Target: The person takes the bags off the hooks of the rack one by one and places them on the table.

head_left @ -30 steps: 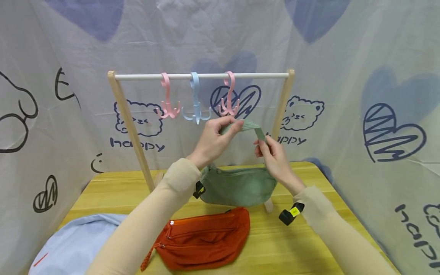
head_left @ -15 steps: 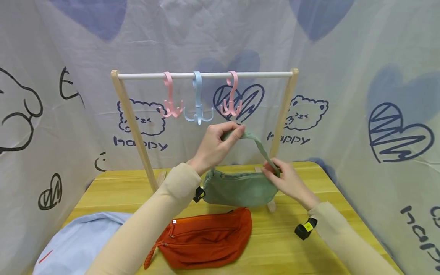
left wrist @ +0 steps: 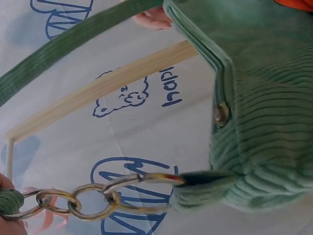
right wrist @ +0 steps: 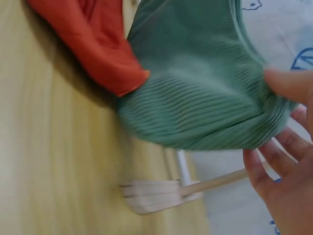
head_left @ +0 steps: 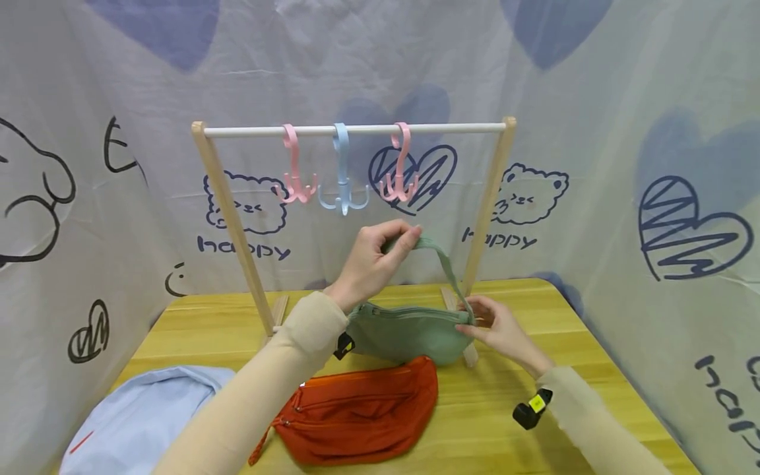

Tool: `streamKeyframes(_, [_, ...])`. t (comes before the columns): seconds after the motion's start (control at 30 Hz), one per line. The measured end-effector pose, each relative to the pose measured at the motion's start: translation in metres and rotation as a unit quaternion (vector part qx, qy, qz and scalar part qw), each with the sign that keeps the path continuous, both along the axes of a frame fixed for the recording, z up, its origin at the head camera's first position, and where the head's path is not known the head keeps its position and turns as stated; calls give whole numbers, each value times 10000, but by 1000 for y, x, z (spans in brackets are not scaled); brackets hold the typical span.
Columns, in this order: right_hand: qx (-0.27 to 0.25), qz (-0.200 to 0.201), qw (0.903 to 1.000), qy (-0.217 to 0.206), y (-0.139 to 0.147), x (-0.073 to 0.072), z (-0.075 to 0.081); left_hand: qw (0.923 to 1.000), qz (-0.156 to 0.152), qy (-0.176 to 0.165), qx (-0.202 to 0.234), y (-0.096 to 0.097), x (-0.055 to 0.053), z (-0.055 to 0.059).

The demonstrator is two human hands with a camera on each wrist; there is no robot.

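Observation:
A green corduroy shoulder bag (head_left: 410, 335) hangs low over the table in the head view, its zipped top edge facing up. My left hand (head_left: 373, 262) grips the top of its strap (head_left: 446, 267), below the hooks. Metal chain links (left wrist: 93, 201) join the strap to one end of the bag in the left wrist view. My right hand (head_left: 501, 333) pinches the bag's right end near the strap base. In the right wrist view its thumb (right wrist: 288, 84) lies on the near side and the fingers are behind the corner.
A wooden rack with a white rail (head_left: 249, 132) stands behind, carrying two pink hooks (head_left: 401, 165) and a blue hook (head_left: 342, 171). An orange-red bag (head_left: 362, 412) lies in front, overlapping the green one in view. A light blue bag (head_left: 148, 409) lies at the left.
The green bag and my left hand have come down a little. My right hand has slid from high on the strap down to the bag's right end.

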State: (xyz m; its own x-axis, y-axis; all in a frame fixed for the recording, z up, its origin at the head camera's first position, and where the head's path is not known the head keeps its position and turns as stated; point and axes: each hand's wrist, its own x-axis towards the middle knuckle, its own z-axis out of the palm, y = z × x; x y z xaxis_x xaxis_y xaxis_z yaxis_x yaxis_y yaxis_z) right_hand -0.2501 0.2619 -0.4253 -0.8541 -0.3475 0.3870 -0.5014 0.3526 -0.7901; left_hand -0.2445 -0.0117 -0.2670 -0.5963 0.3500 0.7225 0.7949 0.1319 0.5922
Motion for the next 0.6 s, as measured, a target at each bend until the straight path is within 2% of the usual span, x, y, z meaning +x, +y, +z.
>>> streamKeyframes(0.13, [-93, 138, 9996, -229, -2, 0, -19, 10000, 2, -24, 65, 1, -1, -3])
streamKeyframes(0.27, [-191, -53, 9983, -556, -10, 0, -31, 10000, 44, 50, 31, 1, -3, -4])
streamKeyframes(0.43, [-694, -719, 9919, -781, -22, 2, -36, 9999, 165, -20, 22, 0, -5, -7])
streamKeyframes(0.6, [-1551, -1335, 9748, -891, -33, 0, -29, 9998, 153, -123, 21, -3, -5, -10])
